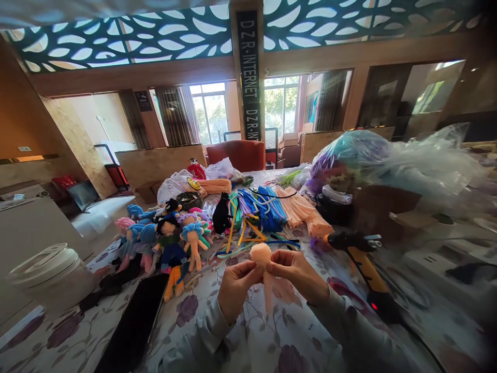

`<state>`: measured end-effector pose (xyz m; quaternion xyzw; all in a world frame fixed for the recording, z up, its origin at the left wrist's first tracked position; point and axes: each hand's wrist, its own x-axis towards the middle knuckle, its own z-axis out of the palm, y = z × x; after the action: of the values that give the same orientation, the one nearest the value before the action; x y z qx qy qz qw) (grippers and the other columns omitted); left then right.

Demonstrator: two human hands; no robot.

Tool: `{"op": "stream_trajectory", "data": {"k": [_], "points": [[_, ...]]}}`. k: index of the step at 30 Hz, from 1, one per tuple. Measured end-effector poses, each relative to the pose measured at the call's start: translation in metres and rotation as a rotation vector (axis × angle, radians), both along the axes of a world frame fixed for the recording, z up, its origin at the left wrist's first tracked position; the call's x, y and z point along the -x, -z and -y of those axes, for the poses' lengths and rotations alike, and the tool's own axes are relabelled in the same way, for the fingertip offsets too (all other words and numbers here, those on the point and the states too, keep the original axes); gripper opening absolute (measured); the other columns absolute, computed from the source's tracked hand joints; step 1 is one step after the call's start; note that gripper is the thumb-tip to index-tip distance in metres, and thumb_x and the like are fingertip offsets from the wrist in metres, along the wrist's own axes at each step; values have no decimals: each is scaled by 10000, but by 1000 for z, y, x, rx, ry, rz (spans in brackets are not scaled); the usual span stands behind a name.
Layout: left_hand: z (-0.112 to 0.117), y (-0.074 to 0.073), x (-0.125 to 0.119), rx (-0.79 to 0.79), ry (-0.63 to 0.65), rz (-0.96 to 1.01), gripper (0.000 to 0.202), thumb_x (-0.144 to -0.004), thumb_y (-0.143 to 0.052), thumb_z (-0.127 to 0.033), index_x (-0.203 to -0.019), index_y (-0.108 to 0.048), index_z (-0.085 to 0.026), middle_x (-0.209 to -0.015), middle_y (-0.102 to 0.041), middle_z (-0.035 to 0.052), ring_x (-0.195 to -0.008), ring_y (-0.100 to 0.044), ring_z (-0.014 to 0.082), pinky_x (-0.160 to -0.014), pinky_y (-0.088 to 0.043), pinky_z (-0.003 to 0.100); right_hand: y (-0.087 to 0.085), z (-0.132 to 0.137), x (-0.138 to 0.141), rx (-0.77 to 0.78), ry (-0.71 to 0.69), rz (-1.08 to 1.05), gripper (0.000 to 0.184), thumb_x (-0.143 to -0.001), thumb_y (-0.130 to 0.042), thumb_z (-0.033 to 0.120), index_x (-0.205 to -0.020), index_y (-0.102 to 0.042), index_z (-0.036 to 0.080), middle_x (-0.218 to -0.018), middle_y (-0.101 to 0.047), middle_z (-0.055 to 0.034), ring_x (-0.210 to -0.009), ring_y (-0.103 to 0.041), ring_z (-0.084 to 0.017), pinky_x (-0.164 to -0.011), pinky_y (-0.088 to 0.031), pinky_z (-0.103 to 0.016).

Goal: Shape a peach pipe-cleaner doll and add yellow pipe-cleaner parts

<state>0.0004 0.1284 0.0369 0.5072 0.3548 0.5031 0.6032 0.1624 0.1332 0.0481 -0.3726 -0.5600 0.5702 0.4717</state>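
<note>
Between my two hands is a peach pipe-cleaner doll piece point(260, 253) with a rounded head on top and loose stems hanging below it. My left hand point(238, 285) pinches its lower left side with thumb and forefinger. My right hand point(297, 272) grips its right side, fingers bent round it. The hanging stems are blurred. Finished pipe-cleaner dolls point(194, 241) in several colours lie in a heap to the left. Beyond my hands are bundles of blue pipe cleaners point(269, 207) and peach pipe cleaners point(306, 212).
An orange-and-black glue gun point(367, 269) with a red light and a cord stands at the right. A black phone point(134, 324) and a white lidded container point(50, 277) are at the left. Plastic bags point(357, 150) fill the back right. A flowered cloth point(205, 321) covers the table.
</note>
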Motion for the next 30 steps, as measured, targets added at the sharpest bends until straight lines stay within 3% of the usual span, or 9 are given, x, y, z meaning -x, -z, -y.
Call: {"op": "stream_trajectory", "data": {"k": [11,17,23,30], "points": [[2,-3,0,-10,-23,1,208,-681,-738,-340,-681,-738,-132,-618,-655,17,-607,-592,141,-618,-502,254,2,-2,-1,7,-15,-30,280,-644,-760,396,-693,-650,143,-653,-607,8,-596,-513,-114,-583,-382,-242],[2,-3,1,-13,-23,-8,232,-669,-743,-355,-763,-759,-144,-645,-657,29,-646,-601,170,-637,-515,285,2,-1,0,-6,2,-29,300,-640,-762,415,-712,-652,145,-675,-615,0,-609,-523,-125,-587,-396,-248],[0,-1,1,-15,-44,-18,210,-674,-738,-345,-648,-730,-136,-604,-633,16,-601,-585,148,-591,-501,259,4,-2,0,-10,17,-25,279,-652,-758,400,-703,-650,148,-667,-608,7,-607,-514,-118,-583,-384,-242],[1,0,1,-35,-27,-9,193,-688,-731,-327,-715,-749,-137,-657,-632,22,-644,-588,155,-618,-510,263,1,0,2,-24,28,10,307,-643,-751,418,-674,-610,147,-640,-576,12,-584,-492,-116,-561,-371,-244]]}}
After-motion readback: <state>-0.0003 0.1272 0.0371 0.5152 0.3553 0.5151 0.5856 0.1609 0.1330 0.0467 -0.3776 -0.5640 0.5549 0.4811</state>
